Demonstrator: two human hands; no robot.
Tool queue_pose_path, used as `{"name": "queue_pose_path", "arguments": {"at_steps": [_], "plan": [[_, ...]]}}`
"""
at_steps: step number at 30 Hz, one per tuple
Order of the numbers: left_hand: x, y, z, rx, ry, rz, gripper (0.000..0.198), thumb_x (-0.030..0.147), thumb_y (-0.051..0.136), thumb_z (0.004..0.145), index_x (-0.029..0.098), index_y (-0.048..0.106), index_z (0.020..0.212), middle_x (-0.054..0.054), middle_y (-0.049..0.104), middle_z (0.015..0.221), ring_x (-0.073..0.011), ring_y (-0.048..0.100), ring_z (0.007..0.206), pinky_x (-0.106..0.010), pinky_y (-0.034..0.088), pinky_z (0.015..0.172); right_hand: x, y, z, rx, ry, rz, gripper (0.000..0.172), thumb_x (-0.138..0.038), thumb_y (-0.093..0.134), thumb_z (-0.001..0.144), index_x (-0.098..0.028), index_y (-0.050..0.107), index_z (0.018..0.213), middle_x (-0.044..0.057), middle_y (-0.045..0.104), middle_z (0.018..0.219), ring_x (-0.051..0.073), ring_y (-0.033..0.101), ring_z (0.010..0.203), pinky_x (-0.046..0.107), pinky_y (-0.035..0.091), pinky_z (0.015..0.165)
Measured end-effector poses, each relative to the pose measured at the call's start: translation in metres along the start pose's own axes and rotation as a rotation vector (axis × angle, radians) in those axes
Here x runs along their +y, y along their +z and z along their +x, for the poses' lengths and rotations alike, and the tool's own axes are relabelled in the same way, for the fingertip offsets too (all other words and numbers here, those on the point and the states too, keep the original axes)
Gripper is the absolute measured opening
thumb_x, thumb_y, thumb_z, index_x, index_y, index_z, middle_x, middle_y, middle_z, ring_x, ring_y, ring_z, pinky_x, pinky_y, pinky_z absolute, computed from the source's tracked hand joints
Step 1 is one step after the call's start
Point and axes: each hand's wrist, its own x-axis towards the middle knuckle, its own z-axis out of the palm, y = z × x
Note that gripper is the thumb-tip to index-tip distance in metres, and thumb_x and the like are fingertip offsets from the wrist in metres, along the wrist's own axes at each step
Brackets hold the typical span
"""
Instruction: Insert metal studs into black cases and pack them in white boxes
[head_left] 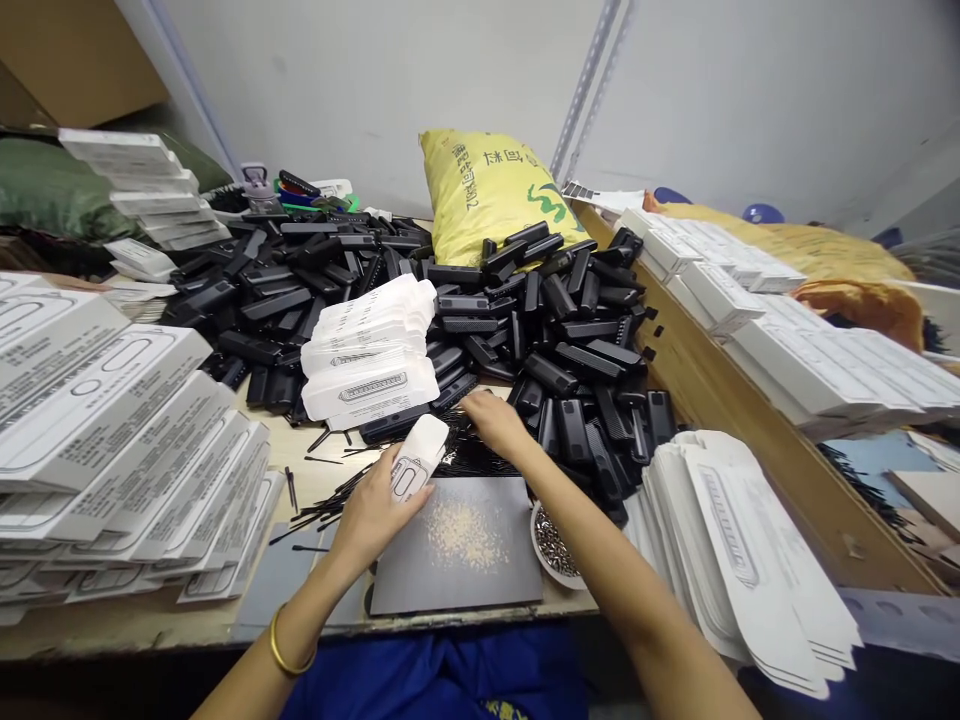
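My left hand [373, 508] is closed around a small white printed carton [417, 460], holding it just above a dark work mat [459, 545]. My right hand [491, 419] reaches forward with fingers curled down onto a heap of thin black sticks [469, 455] at the mat's far edge; what the fingertips pinch is hidden. A stack of the same white cartons [371, 355] lies just beyond, on a big pile of black plastic cases [555, 320].
Flat white box blanks are stacked at left [112, 420], at right front [742, 550] and on the right bench [810, 350]. A small bowl of metal bits [555, 545] sits beside the mat. A yellow sack [487, 190] leans on the wall behind.
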Motion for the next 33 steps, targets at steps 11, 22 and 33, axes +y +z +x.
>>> {"name": "queue_pose_path", "arguments": {"at_steps": [11, 22, 33], "plan": [[0.02, 0.01, 0.004, 0.123, 0.202, 0.046, 0.056, 0.027, 0.061, 0.071, 0.019, 0.048, 0.125, -0.01, 0.062, 0.114, -0.0288, 0.059, 0.105, -0.04, 0.046, 0.09, -0.047, 0.0, -0.05, 0.13, 0.034, 0.275, 0.02, -0.042, 0.05, 0.089, -0.023, 0.057, 0.094, 0.0, 0.061, 0.086, 0.015, 0.057, 0.076, 0.026, 0.044, 0.071], [0.039, 0.02, -0.009, 0.152, 0.133, -0.333, 0.07, 0.035, 0.064, 0.074, 0.021, 0.037, 0.137, -0.011, 0.052, 0.134, -0.0267, 0.05, 0.122, -0.041, 0.038, 0.105, 0.008, 0.022, -0.056, 0.156, 0.172, 0.145, 0.017, -0.014, 0.071, 0.068, -0.02, 0.059, 0.058, 0.001, 0.06, 0.072, 0.019, 0.053, 0.08, 0.033, 0.041, 0.08], [0.049, 0.037, -0.011, 0.173, 0.244, -0.244, 0.073, 0.021, 0.063, 0.073, 0.021, 0.032, 0.14, -0.01, 0.051, 0.136, -0.0254, 0.05, 0.123, -0.041, 0.041, 0.104, -0.081, -0.024, -0.095, 0.416, 0.025, 0.511, 0.008, -0.027, 0.06, 0.085, -0.022, 0.066, 0.087, -0.001, 0.064, 0.073, 0.014, 0.06, 0.067, 0.028, 0.049, 0.066]]}}
